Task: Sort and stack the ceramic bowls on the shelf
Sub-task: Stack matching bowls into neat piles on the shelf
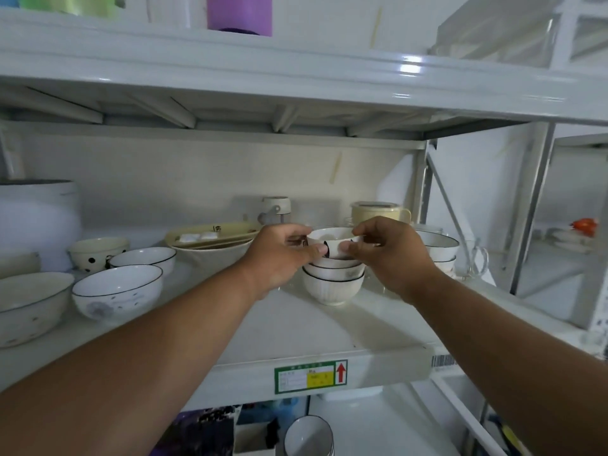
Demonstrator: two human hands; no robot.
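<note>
Item: small white bowl (332, 240), held at the top of a stack of bowls (333, 284) mid-shelf (329, 327), caught between my two grips. My left hand (279, 255) clasps its left rim, thumb on the near wall; my right hand (391, 255) pinches its right side likewise. Nearby: black-rimmed bowl (116, 291) left, second stack (439, 251) right, cream tray (214, 236) behind.

Both hands (279, 251) (391, 255) grip top bowl (332, 236) over stack (333, 284).
</note>
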